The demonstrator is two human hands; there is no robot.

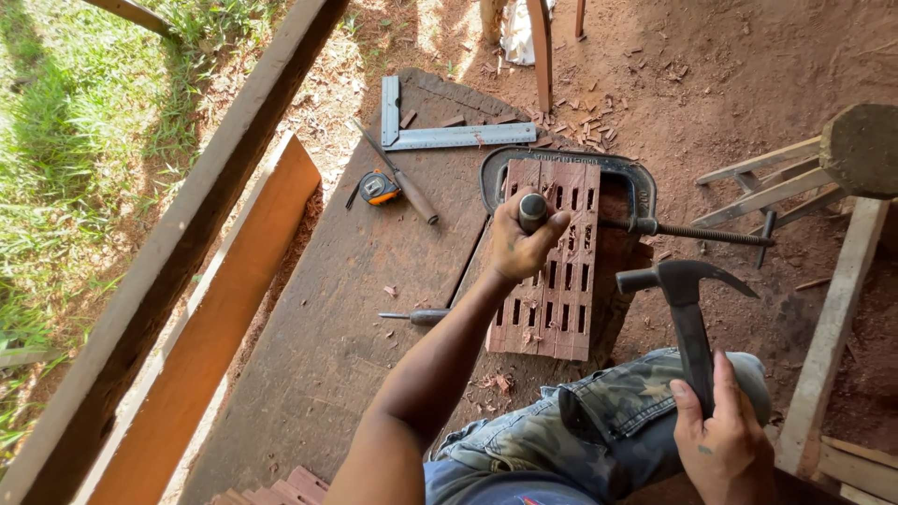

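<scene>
On slotted wood [552, 271], fingers [533, 245] apparently clenching chisel [531, 209].

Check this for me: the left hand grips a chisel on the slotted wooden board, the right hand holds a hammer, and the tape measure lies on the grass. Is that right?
Not quite. The head view shows the tape measure on the dark wooden workbench, beside the metal square, not on the grass. The rest holds: left hand grips a chisel on the slotted board, right hand holds the hammer.

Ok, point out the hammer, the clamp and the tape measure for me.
hammer [687, 313], head view, upper handle just below the metal head.
clamp [639, 183], head view, curved right side of its metal frame.
tape measure [380, 188], head view, middle of its orange case.
</scene>
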